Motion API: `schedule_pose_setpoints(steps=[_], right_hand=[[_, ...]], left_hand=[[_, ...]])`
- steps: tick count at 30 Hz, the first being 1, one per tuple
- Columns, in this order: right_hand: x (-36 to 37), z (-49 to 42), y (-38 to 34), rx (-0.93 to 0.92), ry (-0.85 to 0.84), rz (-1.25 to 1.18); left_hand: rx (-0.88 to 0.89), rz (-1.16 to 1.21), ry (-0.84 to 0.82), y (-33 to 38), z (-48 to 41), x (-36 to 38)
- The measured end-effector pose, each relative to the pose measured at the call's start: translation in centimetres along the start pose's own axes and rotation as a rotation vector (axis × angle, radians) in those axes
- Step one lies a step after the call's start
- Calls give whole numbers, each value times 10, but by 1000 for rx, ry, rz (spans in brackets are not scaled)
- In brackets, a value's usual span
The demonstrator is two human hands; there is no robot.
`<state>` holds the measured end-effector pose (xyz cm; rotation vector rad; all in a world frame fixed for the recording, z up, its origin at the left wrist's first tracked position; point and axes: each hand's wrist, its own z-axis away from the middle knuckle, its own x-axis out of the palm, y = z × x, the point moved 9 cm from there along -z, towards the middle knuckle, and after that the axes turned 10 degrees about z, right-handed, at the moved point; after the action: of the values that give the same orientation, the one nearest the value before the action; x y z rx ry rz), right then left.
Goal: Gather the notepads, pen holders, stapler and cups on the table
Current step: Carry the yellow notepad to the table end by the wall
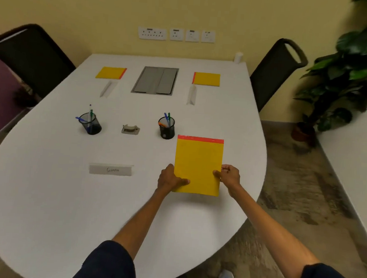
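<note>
A yellow notepad with a red top strip (198,161) is held over the right side of the white table (46,195). My left hand (169,178) grips its lower left edge and my right hand (228,176) grips its right edge. Two more yellow notepads lie at the far end, one at the left (111,73) and one at the right (206,79). Two black mesh pen holders with pens stand mid-table, the left pen holder (90,123) and the right pen holder (166,128). A grey stapler (130,129) sits between them. A white cup (238,57) stands at the far right corner.
A grey cable hatch (155,80) is set in the table's far middle. White folded name cards stand at the far left (107,89), far right (191,95) and near me (110,169). Black chairs (33,52) (277,67) flank the table; a potted plant (342,84) stands at the right.
</note>
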<state>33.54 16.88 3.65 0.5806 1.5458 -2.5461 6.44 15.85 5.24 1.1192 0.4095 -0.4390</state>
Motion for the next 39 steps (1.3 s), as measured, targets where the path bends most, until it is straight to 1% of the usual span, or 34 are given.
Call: schedule_pose_setpoints(steps=[3, 8, 13, 22, 28, 34, 39], right_hand=[[-50, 4, -2, -36, 70, -34], [-138, 1, 16, -22, 168, -93], [-232, -4, 32, -5, 245, -166], [-389, -40, 68, -27, 296, -168], [-453, -65, 85, -11, 339, -179], [-504, -100, 90, 3, 388, -225], [-542, -160, 85, 8, 401, -217]], left_hand=[[82, -3, -41, 40, 2, 32], [180, -47, -119, 108, 4, 99], [251, -79, -157, 173, 13, 175], [368, -126, -185, 276, 31, 306], [442, -169, -215, 332, 37, 357], [459, -219, -242, 383, 3, 402], [470, -215, -262, 423, -41, 443]])
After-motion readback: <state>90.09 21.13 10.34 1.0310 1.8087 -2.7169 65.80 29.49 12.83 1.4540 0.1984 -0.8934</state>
